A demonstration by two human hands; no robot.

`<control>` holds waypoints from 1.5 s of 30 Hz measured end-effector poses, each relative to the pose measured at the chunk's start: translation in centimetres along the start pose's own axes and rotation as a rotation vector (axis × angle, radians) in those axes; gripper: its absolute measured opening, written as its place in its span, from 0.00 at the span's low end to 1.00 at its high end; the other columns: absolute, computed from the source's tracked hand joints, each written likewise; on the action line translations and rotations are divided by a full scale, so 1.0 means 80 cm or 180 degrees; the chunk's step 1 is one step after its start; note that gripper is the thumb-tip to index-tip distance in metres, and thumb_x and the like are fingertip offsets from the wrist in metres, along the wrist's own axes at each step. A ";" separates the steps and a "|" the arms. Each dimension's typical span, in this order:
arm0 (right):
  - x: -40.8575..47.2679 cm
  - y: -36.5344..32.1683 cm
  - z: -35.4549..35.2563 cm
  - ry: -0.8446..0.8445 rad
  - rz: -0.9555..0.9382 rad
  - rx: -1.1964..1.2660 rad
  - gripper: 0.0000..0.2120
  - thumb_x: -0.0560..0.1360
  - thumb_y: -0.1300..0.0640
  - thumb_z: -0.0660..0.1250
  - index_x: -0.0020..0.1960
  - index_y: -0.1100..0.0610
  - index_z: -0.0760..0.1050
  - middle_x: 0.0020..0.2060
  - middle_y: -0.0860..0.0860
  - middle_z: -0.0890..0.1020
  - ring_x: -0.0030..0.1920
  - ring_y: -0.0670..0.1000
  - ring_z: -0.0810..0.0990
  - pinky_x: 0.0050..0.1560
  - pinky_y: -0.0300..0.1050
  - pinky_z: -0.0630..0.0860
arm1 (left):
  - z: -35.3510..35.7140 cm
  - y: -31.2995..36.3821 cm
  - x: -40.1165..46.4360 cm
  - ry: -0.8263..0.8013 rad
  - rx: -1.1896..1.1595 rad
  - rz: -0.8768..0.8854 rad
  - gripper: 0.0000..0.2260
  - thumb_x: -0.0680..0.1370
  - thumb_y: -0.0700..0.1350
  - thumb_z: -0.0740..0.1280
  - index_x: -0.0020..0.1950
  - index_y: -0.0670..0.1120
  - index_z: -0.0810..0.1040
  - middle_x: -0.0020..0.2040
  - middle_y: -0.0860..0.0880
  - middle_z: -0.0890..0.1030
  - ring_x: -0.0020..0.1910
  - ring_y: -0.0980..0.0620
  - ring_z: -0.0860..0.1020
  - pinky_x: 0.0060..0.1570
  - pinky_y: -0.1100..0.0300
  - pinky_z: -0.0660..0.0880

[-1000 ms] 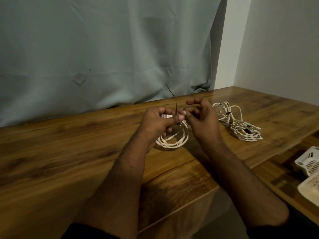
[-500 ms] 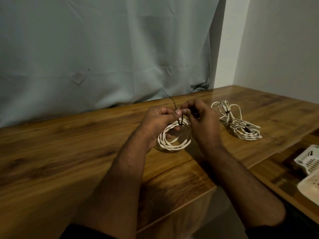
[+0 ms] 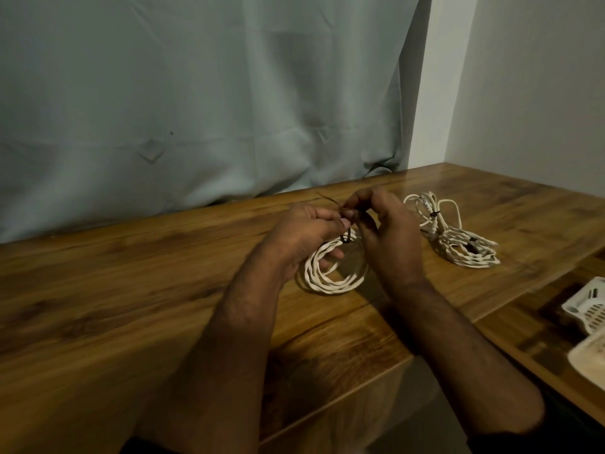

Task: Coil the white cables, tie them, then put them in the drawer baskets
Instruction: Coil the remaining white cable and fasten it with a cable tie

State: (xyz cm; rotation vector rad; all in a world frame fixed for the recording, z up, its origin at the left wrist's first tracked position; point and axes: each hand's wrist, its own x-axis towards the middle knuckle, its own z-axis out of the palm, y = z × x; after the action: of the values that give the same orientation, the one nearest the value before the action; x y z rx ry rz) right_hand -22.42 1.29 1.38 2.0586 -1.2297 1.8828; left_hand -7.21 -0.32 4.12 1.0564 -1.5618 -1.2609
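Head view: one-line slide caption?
Both hands, left hand and right hand, fasten a black tie around a coiled white cable on the wooden table; another tied bundle lies beside.

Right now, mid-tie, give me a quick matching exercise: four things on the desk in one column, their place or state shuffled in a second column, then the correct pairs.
Things
1. coil in hand
2. second cable bundle
3. white baskets
4. black tie

Place or state
A. at the right edge, on the lower surface
B. lying apart on the desk, right of the hands, already banded
C. wrapped around the top of a coil, its end pinched by the left hand and right hand
D. resting on the desk between both hands

Pairs: 1-D, 2-B, 3-A, 4-C
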 end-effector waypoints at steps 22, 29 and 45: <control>0.000 0.012 0.014 -0.0462 0.1437 0.1552 0.06 0.83 0.60 0.66 0.53 0.61 0.80 0.43 0.56 0.86 0.44 0.51 0.85 0.44 0.45 0.81 | 0.002 -0.017 0.005 0.0551 0.0474 0.0669 0.05 0.78 0.46 0.73 0.44 0.50 0.88 0.41 0.47 0.87 0.37 0.49 0.85 0.32 0.55 0.80; -0.001 0.008 0.021 -0.0776 0.1886 0.2182 0.12 0.85 0.62 0.61 0.61 0.66 0.80 0.50 0.58 0.86 0.45 0.48 0.85 0.45 0.41 0.81 | 0.000 -0.017 0.006 0.1286 0.1677 0.1654 0.14 0.77 0.48 0.67 0.34 0.46 0.80 0.32 0.48 0.79 0.31 0.52 0.77 0.32 0.49 0.77; -0.006 0.015 0.013 -0.1009 0.2260 0.1806 0.06 0.79 0.67 0.69 0.48 0.59 0.83 0.37 0.53 0.85 0.33 0.48 0.83 0.30 0.43 0.79 | -0.005 -0.025 0.016 0.1191 0.1818 0.2319 0.13 0.81 0.44 0.69 0.37 0.44 0.81 0.35 0.48 0.76 0.34 0.53 0.75 0.35 0.59 0.68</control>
State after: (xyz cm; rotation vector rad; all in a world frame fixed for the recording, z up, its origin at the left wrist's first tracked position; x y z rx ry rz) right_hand -22.24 0.14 0.22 2.4910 -1.8729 2.5034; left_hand -6.96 -1.96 2.34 0.8513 -1.7975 -0.1137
